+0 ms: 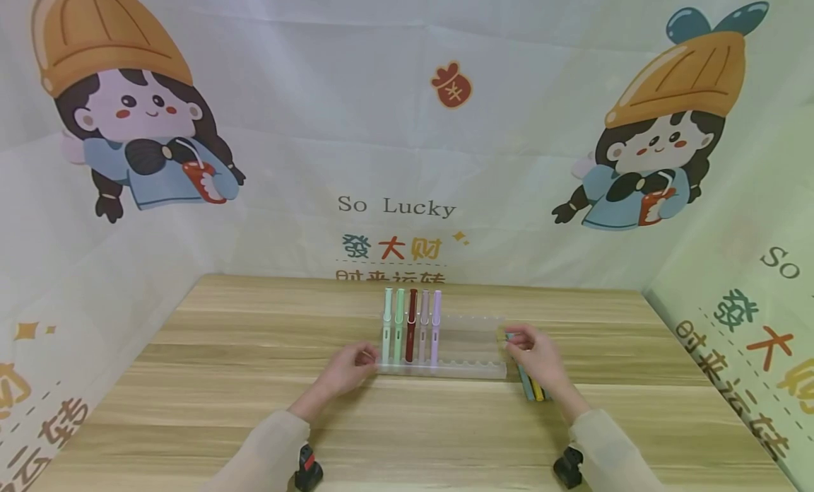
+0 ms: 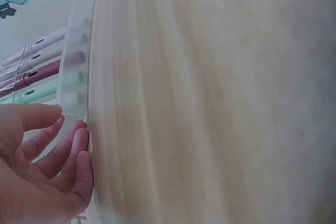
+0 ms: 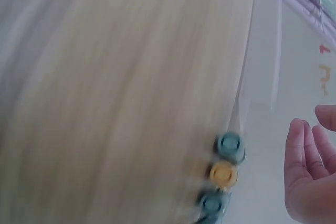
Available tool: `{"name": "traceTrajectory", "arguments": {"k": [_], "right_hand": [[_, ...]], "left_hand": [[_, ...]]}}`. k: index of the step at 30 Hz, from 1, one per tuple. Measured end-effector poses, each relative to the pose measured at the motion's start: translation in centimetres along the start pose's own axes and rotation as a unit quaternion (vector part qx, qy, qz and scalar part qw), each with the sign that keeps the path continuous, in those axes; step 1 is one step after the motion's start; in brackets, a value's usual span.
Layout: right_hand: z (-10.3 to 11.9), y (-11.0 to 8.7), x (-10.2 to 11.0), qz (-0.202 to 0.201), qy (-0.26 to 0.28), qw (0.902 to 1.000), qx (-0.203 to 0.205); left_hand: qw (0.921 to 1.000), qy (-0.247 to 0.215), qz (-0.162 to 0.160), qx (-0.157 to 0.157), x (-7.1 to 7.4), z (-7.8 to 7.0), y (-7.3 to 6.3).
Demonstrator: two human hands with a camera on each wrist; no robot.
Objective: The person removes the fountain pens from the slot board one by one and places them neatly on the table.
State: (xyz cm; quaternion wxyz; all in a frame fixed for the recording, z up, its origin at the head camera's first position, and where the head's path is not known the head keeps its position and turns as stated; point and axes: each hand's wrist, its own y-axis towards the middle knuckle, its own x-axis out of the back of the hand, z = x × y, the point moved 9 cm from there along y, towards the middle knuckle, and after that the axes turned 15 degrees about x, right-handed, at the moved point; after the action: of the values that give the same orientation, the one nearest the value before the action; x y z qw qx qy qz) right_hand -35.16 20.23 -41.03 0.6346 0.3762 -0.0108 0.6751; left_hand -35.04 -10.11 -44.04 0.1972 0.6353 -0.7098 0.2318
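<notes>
A clear plastic pen rack point(image 1: 470, 370) stands on the table, its left part holding several upright capped pens: mint, green, a dark red pen point(image 1: 412, 329), mauve and a lilac pen point(image 1: 436, 329). My left hand point(image 1: 348, 368) is at the rack's left end, fingers loosely bent, thumb apart; in the left wrist view its fingertips lie close to the corner, and contact is unclear. My right hand point(image 1: 539, 356) hovers over loose pens beside the rack's right end. They include a yellow pen point(image 3: 224, 174) and a teal pen point(image 3: 230, 145). Nothing shows between its fingers, though it partly hides the pens.
The wood-grain table point(image 1: 420, 435) extends around the rack. A printed cloth backdrop point(image 1: 305, 124) rises behind it and along both sides. Black wrist devices sit on both arms, one at the left sleeve point(image 1: 267, 446).
</notes>
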Motion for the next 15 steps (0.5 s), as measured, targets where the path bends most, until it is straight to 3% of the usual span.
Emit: {"name": "traceTrajectory", "arguments": {"k": [9, 15], "right_hand": [[0.7, 0.6, -2.4, -0.003, 0.070, 0.9974, -0.013], [1.8, 1.4, -3.6, -0.029, 0.085, 0.9959, 0.008]], "left_hand": [[1.0000, 0.000, 0.000, 0.001, -0.1, 0.1, 0.1], [1.0000, -0.003, 0.001, 0.002, -0.1, 0.3, 0.1]]}}
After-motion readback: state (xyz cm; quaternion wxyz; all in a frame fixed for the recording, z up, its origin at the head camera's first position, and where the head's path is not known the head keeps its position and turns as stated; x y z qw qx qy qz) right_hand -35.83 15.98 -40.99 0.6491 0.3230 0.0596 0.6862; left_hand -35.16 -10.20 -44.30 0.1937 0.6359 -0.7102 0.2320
